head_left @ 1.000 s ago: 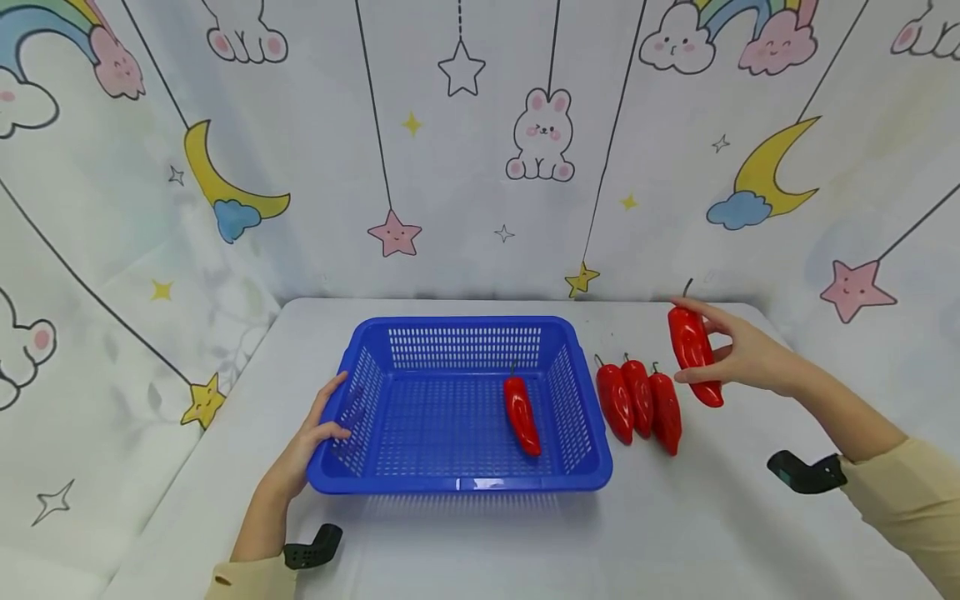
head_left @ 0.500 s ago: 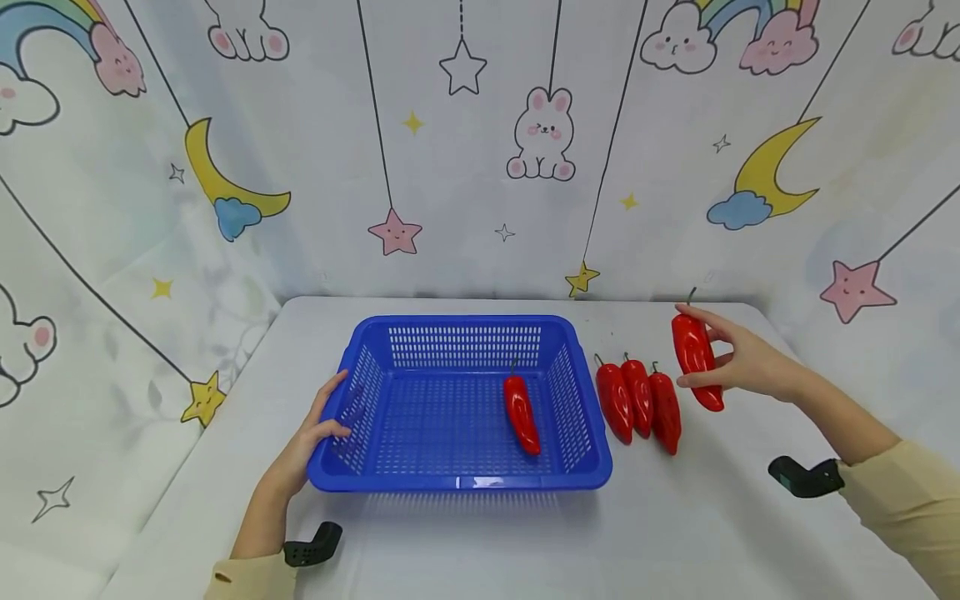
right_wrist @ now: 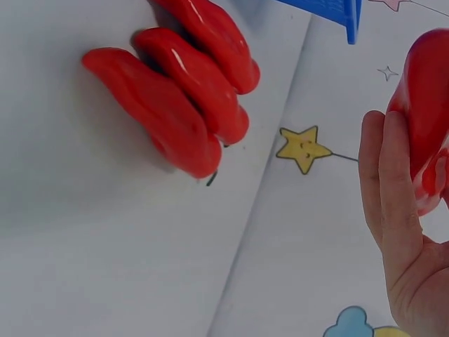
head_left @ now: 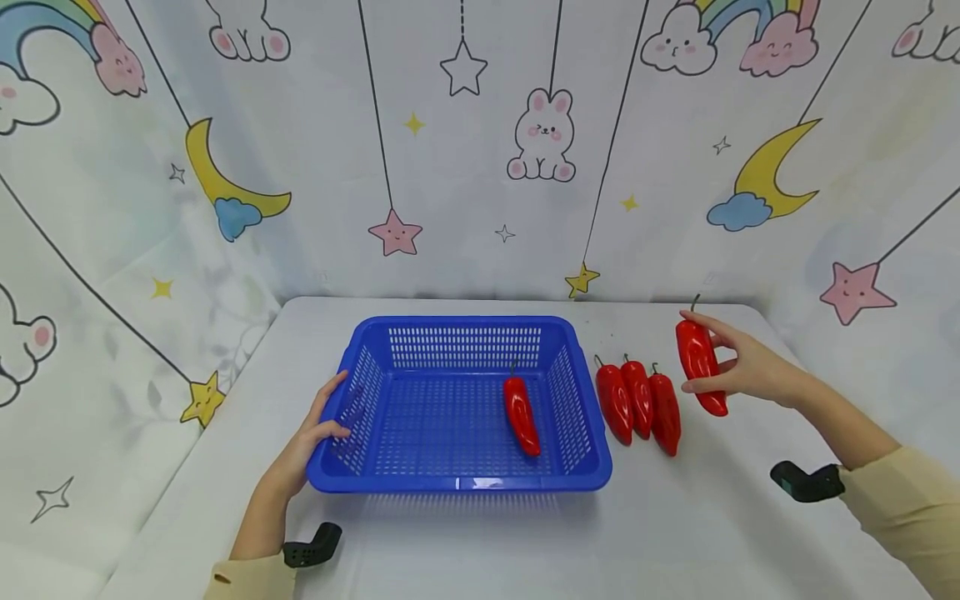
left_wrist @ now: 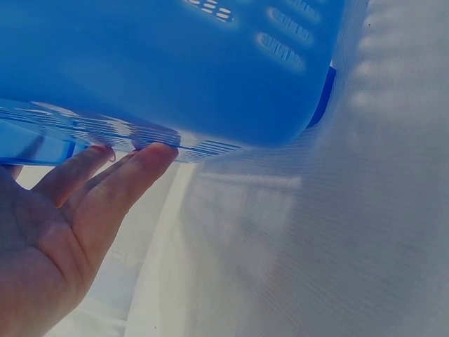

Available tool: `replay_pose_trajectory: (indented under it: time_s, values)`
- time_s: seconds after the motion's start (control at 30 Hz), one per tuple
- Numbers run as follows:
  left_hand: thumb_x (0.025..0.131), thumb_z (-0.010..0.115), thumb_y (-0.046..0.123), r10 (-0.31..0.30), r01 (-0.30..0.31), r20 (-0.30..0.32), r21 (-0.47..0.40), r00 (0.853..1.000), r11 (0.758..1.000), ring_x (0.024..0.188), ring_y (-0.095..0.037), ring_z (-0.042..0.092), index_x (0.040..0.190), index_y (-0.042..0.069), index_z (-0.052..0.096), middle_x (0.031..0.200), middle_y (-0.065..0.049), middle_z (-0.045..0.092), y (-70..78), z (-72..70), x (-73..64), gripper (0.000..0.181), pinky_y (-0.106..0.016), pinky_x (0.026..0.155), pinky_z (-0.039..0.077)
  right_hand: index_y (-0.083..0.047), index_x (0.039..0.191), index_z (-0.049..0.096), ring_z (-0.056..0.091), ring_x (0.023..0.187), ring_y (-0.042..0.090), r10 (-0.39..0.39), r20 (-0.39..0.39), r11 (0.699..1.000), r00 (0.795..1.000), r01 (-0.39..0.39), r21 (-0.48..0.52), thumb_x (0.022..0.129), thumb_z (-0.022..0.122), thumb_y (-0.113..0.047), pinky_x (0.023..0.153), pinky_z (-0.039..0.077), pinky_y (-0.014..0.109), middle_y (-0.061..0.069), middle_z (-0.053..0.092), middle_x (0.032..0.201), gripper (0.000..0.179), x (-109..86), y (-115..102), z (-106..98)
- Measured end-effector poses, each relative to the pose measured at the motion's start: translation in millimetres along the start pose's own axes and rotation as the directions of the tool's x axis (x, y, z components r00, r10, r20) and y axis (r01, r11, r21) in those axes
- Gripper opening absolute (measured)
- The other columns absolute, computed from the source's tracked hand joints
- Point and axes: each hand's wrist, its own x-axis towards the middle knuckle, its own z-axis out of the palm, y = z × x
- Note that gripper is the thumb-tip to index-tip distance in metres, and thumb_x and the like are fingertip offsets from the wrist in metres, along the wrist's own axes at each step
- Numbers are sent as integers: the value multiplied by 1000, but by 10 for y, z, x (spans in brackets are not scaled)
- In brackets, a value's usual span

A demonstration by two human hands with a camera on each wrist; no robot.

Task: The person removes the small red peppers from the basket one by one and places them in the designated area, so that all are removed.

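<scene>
My right hand [head_left: 753, 364] holds a glossy red chili pepper [head_left: 697, 358] above the table's right side, thumb low and fingertips near the green stem. In the right wrist view that pepper [right_wrist: 429, 91] is cut off by the frame's edge. My left hand [head_left: 302, 450] grips the left rim of a blue plastic basket [head_left: 405, 483]. From the left wrist, its fingers [left_wrist: 130, 179] touch the underside of the rim. A single red pepper [head_left: 521, 415] lies inside the basket, right of its middle. Three more peppers [head_left: 637, 397] lie side by side just right of the basket.
Beneath everything is a white-covered table [head_left: 480, 542]. A patterned cloth backdrop [head_left: 465, 167] with stars, moons and rabbits rises behind its far edge. Each wrist carries a black device, one on the left [head_left: 313, 546] and one on the right [head_left: 806, 482].
My right hand has shifted slightly down and to the right with the pepper it holds. The left hand, basket and other peppers stay where they were.
</scene>
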Motion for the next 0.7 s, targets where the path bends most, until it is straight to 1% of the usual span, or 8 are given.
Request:
replay_pose_trajectory:
  time_s: [0.43, 0.7]
  values:
    - [80, 42, 17, -4, 4, 2, -1, 1000, 1000, 131, -47, 10, 146, 34, 5, 151, -13, -8, 1, 2, -2, 77, -64, 93, 29, -9, 145, 13, 51, 95, 43, 30, 4, 999, 1000, -30, 18, 69, 76, -18, 61, 54, 39, 27, 34, 122, 99, -28, 81, -3]
    - [80, 42, 17, 3, -3, -1, 11, 1000, 1000, 131, -47, 9, 146, 35, 4, 151, -13, -8, -7, -4, 1, 78, -65, 93, 28, -9, 144, 13, 51, 95, 42, 23, 13, 1000, 1000, -23, 21, 70, 76, -17, 61, 54, 39, 26, 35, 121, 97, -8, 177, -21]
